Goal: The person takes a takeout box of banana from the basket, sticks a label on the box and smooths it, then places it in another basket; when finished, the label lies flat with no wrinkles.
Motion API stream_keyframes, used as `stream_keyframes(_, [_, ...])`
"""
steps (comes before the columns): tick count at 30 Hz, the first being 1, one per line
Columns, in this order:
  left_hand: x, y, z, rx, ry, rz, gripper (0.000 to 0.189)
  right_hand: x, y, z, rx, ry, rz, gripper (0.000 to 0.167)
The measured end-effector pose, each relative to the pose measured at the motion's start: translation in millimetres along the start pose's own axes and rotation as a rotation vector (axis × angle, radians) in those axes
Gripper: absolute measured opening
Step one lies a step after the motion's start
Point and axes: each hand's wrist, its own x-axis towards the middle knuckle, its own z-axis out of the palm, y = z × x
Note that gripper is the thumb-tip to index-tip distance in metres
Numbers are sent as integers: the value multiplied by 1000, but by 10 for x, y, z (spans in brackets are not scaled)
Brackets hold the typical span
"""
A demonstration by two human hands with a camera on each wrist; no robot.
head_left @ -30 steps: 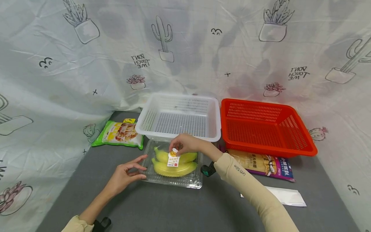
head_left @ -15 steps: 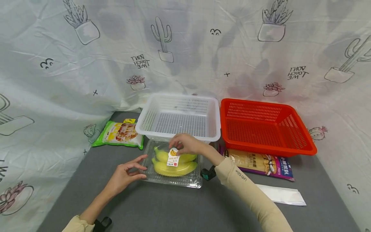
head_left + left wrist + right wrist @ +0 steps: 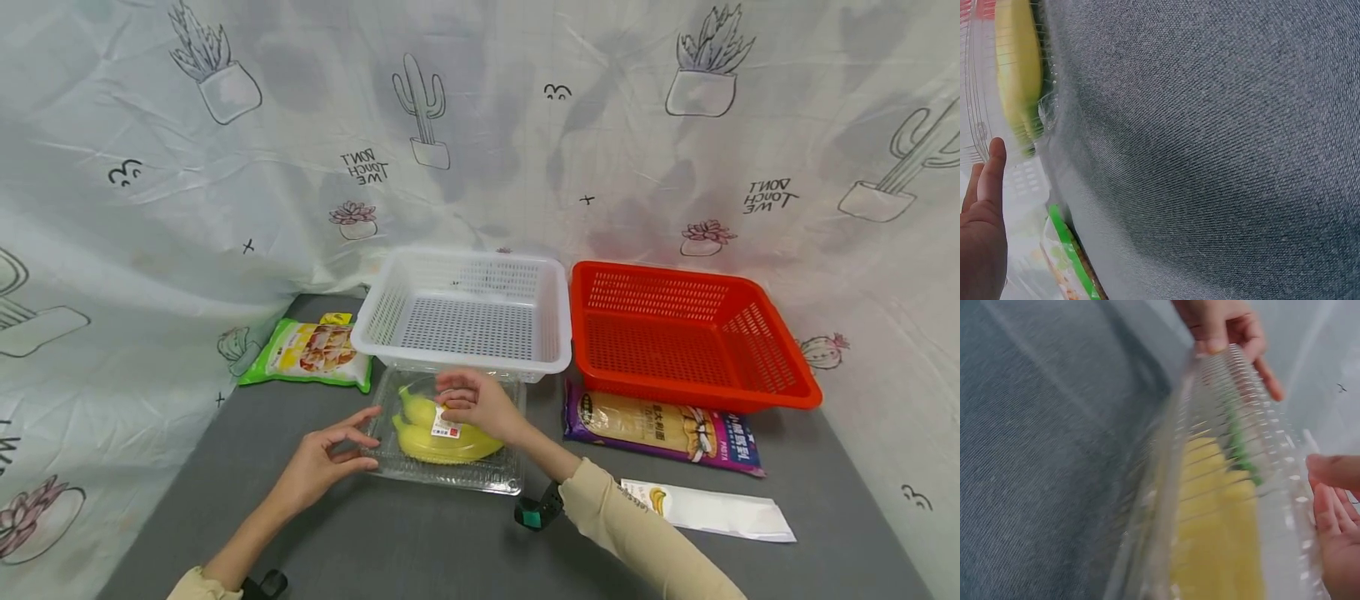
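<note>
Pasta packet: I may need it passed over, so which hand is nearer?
The right hand, over the clear container, left of the pasta packet. The left hand is farther away, at the container's left edge.

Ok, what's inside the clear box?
Bananas. In the head view, the right hand and label cover part of them; whatever lies directly under the bananas is hidden.

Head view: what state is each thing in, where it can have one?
clear container: looks closed
bananas: inside the container
label: on the container's top, partly covered by the right hand
white basket: upright, open-topped
red basket: upright, open-topped
green-edged bag: lying flat, looks sealed
pasta packet: lying flat, looks sealed
white strip: lying flat, partly hidden
</note>
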Motion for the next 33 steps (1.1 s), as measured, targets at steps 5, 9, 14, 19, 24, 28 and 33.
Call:
stream_keyframes(5, [-10, -4, -14, 1, -9, 5, 27, -13, 14, 44, -165, -6, -17, 52])
stream_keyframes(9, [-15, -11, -24, -2, -2, 9, 27, -10, 2, 48, -201, -37, -4, 57])
stream_keyframes(14, [1, -11, -17, -4, -5, 5, 28, -19, -13, 13, -189, -57, 9, 62])
stream_keyframes(19, [0, -6, -2, 5, -2, -1, 28, -75, -41, -114, -86, -64, 47, 59])
stream_keyframes(24, [-28, -13, 2, 48, 3, 42, 27, -203, -53, -432, 27, -83, 58, 56])
stream_keyframes(28, [-27, -20, 2, 84, 19, 80, 30, -398, -106, -795, 64, -41, 41, 50])
stream_keyframes(33, [-12, -41, 13, 175, 26, 83, 37, -787, -225, -1331, 98, 65, 8, 42])
